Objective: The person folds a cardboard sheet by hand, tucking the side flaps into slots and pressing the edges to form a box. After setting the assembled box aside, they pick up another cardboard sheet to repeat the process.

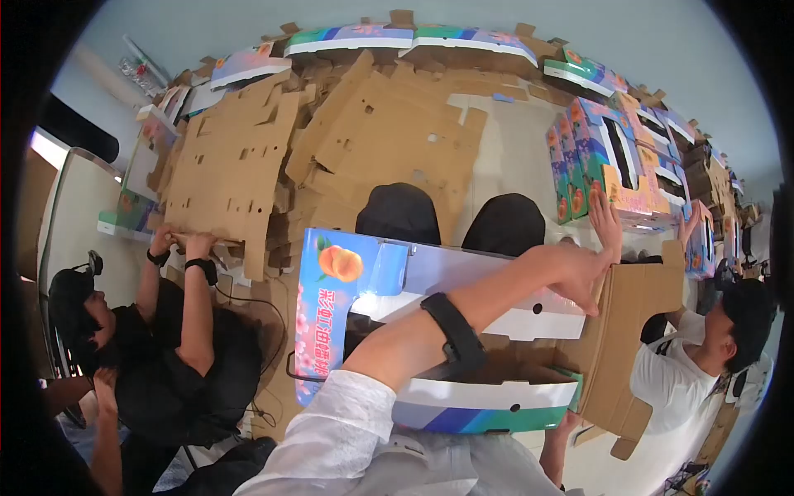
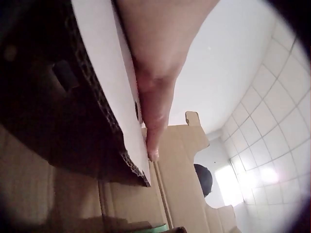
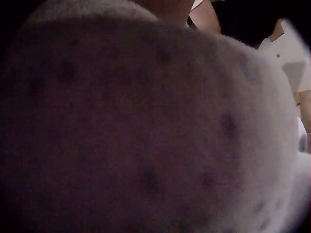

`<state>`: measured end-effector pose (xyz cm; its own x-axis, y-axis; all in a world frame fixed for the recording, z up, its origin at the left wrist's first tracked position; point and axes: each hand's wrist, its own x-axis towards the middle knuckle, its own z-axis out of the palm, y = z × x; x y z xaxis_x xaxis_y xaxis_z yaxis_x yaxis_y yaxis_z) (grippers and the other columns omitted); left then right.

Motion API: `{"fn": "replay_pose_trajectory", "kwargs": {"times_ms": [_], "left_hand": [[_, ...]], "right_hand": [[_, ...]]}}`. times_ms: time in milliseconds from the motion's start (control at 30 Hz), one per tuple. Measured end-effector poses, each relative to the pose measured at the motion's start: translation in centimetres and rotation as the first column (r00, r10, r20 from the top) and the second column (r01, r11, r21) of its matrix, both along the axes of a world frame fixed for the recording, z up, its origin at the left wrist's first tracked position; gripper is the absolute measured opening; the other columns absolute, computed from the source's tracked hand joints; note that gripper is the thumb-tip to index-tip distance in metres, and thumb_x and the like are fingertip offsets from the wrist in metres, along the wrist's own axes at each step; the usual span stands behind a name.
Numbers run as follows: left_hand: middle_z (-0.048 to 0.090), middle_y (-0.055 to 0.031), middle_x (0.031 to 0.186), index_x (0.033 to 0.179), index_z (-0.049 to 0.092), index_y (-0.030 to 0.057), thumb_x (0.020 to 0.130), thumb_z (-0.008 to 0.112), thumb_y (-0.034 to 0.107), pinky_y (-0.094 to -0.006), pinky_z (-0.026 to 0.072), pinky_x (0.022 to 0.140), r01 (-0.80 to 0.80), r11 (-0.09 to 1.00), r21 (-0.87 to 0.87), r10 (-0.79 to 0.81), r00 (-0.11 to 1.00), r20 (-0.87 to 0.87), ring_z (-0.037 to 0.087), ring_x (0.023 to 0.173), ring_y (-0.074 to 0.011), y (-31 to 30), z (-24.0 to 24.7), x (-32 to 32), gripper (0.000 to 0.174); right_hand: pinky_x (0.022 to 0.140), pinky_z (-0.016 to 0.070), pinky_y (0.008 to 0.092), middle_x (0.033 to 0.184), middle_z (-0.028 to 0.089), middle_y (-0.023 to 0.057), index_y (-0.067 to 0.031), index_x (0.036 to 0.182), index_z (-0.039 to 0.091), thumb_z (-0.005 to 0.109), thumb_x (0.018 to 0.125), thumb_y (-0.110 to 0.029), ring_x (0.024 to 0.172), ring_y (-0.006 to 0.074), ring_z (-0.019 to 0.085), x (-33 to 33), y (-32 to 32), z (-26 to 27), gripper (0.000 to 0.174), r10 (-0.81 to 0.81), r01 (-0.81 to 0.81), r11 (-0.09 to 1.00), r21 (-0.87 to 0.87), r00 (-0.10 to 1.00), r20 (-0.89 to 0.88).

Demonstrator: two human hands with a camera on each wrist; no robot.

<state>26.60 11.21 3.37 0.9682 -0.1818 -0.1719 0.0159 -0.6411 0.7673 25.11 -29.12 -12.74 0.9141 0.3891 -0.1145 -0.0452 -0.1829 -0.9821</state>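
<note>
A printed peach carton (image 1: 310, 347) lies across in front of me, its long side open and white flaps showing. My left hand (image 1: 585, 273), below a black wrist strap, reaches over it to the right end. Its fingers are straight, against the tan cardboard end flap (image 1: 633, 331). In the left wrist view that hand (image 2: 158, 104) runs along the white flap (image 2: 109, 73), a fingertip right at the tan cardboard (image 2: 180, 170). My right hand (image 1: 566, 423) is at the carton's near right corner, its fingers mostly hidden behind it. Pale cloth (image 3: 146, 121) fills the right wrist view.
Flat cardboard sheets (image 1: 389, 132) spread beyond the black-clad knees (image 1: 397, 217). Stacked peach cartons (image 1: 608, 157) stand at the right, more along the back wall. A person in black (image 1: 174, 347) works at the left; a person in white (image 1: 703, 355) sits close behind the end flap.
</note>
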Motion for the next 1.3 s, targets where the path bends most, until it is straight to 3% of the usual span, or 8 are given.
{"fn": "replay_pose_trajectory", "kwargs": {"times_ms": [233, 567, 633, 733, 867, 933, 1067, 1300], "left_hand": [[0.070, -0.0103, 0.097, 0.121, 0.057, 0.0114, 0.071, 0.079, 0.037, -0.0397, 0.0512, 0.078, -0.012, 0.997, -0.074, 0.016, 0.999, 0.046, 0.066, 0.092, -0.0291, 0.3, -0.4, 0.9, 0.061], [0.068, -0.0098, 0.078, 0.086, 0.064, 0.0029, 0.080, 0.059, 0.016, -0.0313, 0.0528, 0.059, -0.023, 0.883, -0.469, 0.081, 0.991, 0.105, 0.067, 0.065, -0.0197, 0.7, -1.5, 1.3, 0.015], [0.068, -0.0118, 0.079, 0.084, 0.060, 0.0014, 0.079, 0.053, 0.010, -0.0341, 0.0540, 0.057, 0.212, 0.570, -0.794, 0.293, 0.850, 0.437, 0.067, 0.065, -0.0219, 0.7, -0.6, 1.4, 0.012], [0.066, -0.0137, 0.084, 0.089, 0.059, 0.0019, 0.083, 0.054, 0.013, -0.0348, 0.0555, 0.070, -0.066, 0.143, -0.988, 0.509, 0.861, 0.016, 0.068, 0.073, -0.0241, 3.0, 0.7, 0.8, 0.013], [0.068, -0.0136, 0.085, 0.091, 0.061, 0.0025, 0.088, 0.053, 0.025, -0.0349, 0.0549, 0.069, -0.301, 0.250, -0.920, 0.561, 0.820, -0.116, 0.069, 0.071, -0.0256, 6.1, 5.1, -3.0, 0.025], [0.066, -0.0118, 0.102, 0.112, 0.059, 0.0059, 0.093, 0.055, 0.041, -0.0355, 0.0518, 0.081, -0.325, 0.937, -0.129, 0.335, 0.939, 0.070, 0.067, 0.086, -0.0239, 6.8, 6.9, -5.9, 0.041], [0.064, -0.0096, 0.115, 0.120, 0.058, 0.0117, 0.082, 0.065, 0.051, -0.0400, 0.0461, 0.091, -0.233, 0.895, 0.380, 0.163, 0.965, 0.208, 0.062, 0.103, -0.0297, 4.3, 3.4, -11.6, 0.055], [0.067, -0.0110, 0.105, 0.120, 0.057, 0.0144, 0.072, 0.075, 0.039, -0.0432, 0.0480, 0.084, -0.445, 0.861, 0.247, 0.391, 0.889, 0.239, 0.063, 0.101, -0.0318, 2.5, 2.4, -12.7, 0.057]], "right_hand": [[0.091, 0.0462, 0.0381, 0.119, 0.061, 0.0083, -0.0024, 0.124, 0.056, 0.066, 0.085, -0.015, 0.108, 0.0233, 0.058, -1.8, 2.0, 8.8, 0.042, 0.253, -0.291, 0.946, -0.143, 0.939, -0.232], [0.106, 0.0301, 0.0533, 0.146, 0.032, 0.0266, -0.0083, 0.142, 0.036, 0.062, 0.086, -0.016, 0.129, 0.0463, 0.037, -3.9, 5.9, 8.0, 0.063, 0.552, -0.435, 0.822, -0.367, 0.768, 0.325], [0.108, 0.0255, 0.0580, 0.152, 0.022, 0.0288, -0.0109, 0.145, 0.032, 0.060, 0.086, -0.013, 0.133, 0.0529, 0.029, -3.4, 6.6, 7.7, 0.065, 0.551, -0.449, 0.828, -0.334, 0.544, 0.633], [0.107, 0.0242, 0.0641, 0.153, 0.024, 0.0257, -0.0124, 0.140, 0.041, 0.058, 0.087, -0.014, 0.133, 0.0572, 0.027, -3.1, 7.3, 7.9, 0.056, 0.590, -0.485, 0.783, -0.389, 0.385, 0.710], [0.104, 0.0306, 0.0629, 0.144, 0.043, 0.0162, -0.0075, 0.121, 0.057, 0.075, 0.074, -0.037, 0.131, 0.0504, 0.035, -1.3, 7.1, 8.9, 0.058, 0.698, -0.387, 0.699, -0.602, 0.185, 0.691], [0.103, 0.0322, 0.0613, 0.140, 0.048, 0.0139, -0.0076, 0.121, 0.057, 0.077, 0.071, -0.041, 0.129, 0.0463, 0.040, -0.6, 9.4, 11.6, 0.064, 0.756, -0.483, 0.618, -0.620, 0.149, 0.638], [0.093, 0.0412, 0.0487, 0.122, 0.062, 0.0057, -0.0119, 0.111, 0.063, 0.081, 0.065, -0.048, 0.115, 0.0311, 0.055, 1.3, 13.4, 15.8, 0.060, 0.789, -0.595, 0.524, -0.610, 0.069, 0.610], [0.090, 0.0431, 0.0444, 0.117, 0.059, 0.0075, -0.0123, 0.107, 0.063, 0.085, 0.061, -0.027, 0.110, 0.0291, 0.054, 2.6, 21.7, 16.4, 0.053, 0.705, -0.542, 0.643, -0.541, 0.142, 0.695]]}}
